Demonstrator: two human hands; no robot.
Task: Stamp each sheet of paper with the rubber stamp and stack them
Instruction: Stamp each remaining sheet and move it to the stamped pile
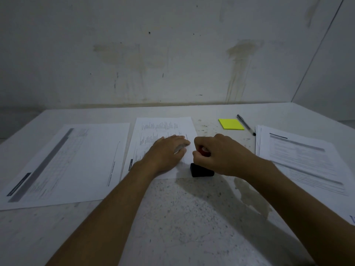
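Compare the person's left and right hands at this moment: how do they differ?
The left hand lies flat, fingers straight, pressing the middle printed white sheet; the right hand is curled, gripping the red-topped rubber stamp with a black base. The left rests fully on paper; the right is at the sheet's right edge. Both work the same sheet.

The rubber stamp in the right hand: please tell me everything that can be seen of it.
The rubber stamp has a red rounded handle on top and a black block-shaped base. It stands roughly upright, base down at the right edge of the middle sheet, near its lower corner. The right hand grips the handle with curled fingers and hides most of it. The left hand lies flat on the sheet beside it, not touching the stamp. Its printing face cannot be seen.
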